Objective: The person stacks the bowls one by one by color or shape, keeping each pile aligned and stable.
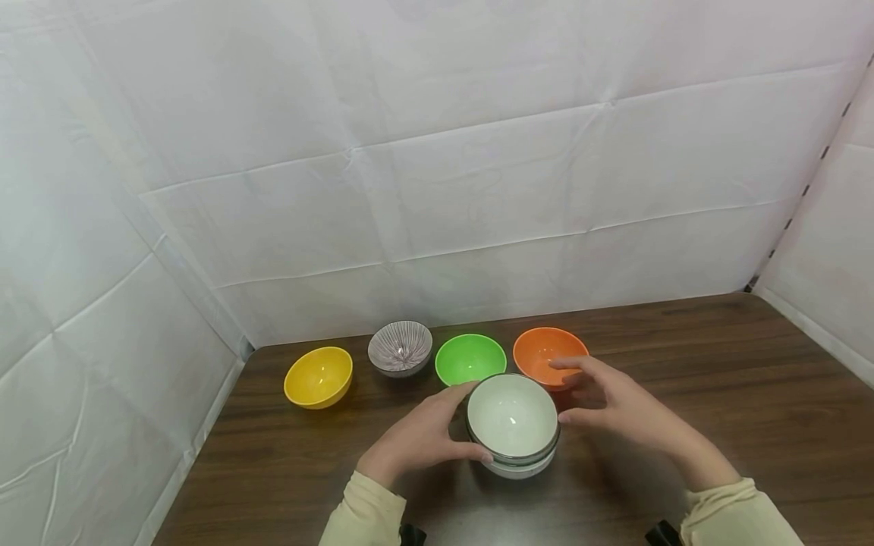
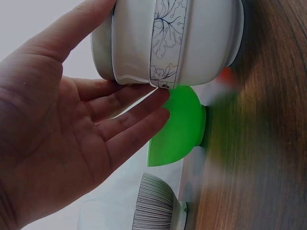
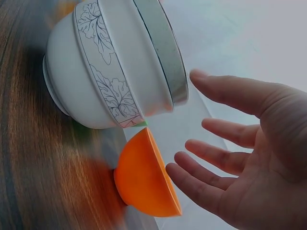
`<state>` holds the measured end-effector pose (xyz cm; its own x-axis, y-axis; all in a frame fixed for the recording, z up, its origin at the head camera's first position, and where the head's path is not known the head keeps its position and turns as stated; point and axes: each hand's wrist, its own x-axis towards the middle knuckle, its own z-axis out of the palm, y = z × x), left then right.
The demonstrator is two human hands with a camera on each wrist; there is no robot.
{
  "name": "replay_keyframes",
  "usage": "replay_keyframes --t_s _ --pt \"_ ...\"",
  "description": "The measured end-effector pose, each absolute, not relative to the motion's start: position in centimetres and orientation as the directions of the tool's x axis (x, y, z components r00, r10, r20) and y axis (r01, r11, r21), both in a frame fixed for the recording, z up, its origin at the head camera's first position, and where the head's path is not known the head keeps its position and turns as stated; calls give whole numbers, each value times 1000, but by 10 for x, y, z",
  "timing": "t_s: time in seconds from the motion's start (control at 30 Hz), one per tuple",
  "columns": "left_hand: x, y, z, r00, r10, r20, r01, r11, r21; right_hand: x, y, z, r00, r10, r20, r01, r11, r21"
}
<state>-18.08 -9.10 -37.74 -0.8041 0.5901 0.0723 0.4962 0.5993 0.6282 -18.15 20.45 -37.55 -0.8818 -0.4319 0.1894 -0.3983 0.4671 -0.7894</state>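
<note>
A stack of nested white bowls [image 1: 512,417] stands upright on the table near its front. Leafy line drawings run round the lowest bowl [image 2: 201,43], and a pale grey-green bowl [image 3: 165,50] with a dark rim tops the stack. My left hand [image 1: 426,432] holds the stack from the left, thumb at the front and fingers along the far side. To the right, my right hand [image 1: 617,406] is spread, its thumb tip close by the top bowl's rim. Its fingers overlap the orange bowl [image 1: 539,349] in the head view but stand apart from it in the right wrist view.
Behind the stack, a green bowl [image 1: 471,358], a dark-striped bowl [image 1: 400,349] and a yellow bowl [image 1: 319,378] run leftward in a row with the orange one. White sheeting [image 1: 437,189] walls off the back and sides of the dark wooden table [image 1: 710,364].
</note>
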Motion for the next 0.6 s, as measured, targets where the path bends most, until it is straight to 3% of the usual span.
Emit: replay_keyframes --t_s 0.37,0.6 --pt "-181 -91 -378 -799 595 87 510 594 623 -186 207 -377 -890 -370 268 -425 455 -783" --pt "-181 -91 -378 -798 596 88 510 591 625 -189 208 -377 -925 -257 281 -373 462 -805"
